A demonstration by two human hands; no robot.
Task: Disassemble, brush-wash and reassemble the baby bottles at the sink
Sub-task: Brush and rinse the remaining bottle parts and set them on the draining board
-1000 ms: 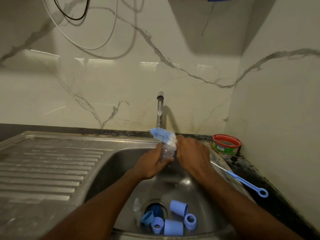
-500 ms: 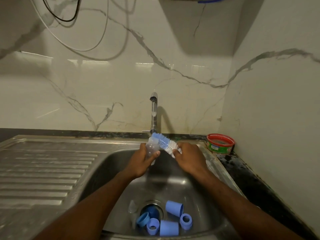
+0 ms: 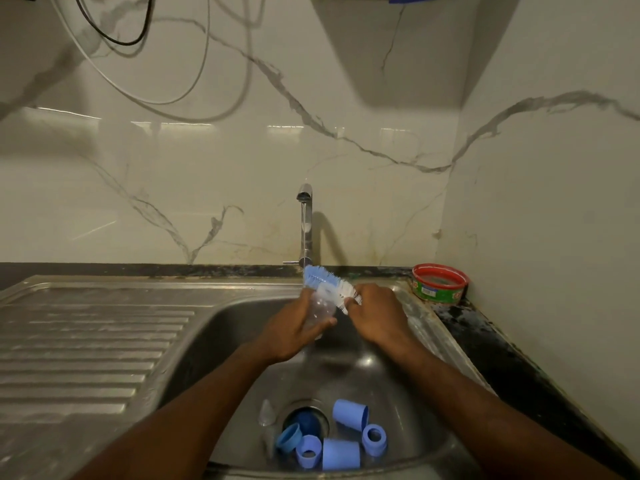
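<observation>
Head view: steel sink [image 3: 214, 327], marble wall [image 3: 207, 188].

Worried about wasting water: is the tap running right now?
On: a thin stream falls from the faucet spout toward the bottle brush and the clear bottle gripped by the left hand.

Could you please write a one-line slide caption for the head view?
Left hand grips clear bottle while right hand works blue-white brush over sink.
</observation>
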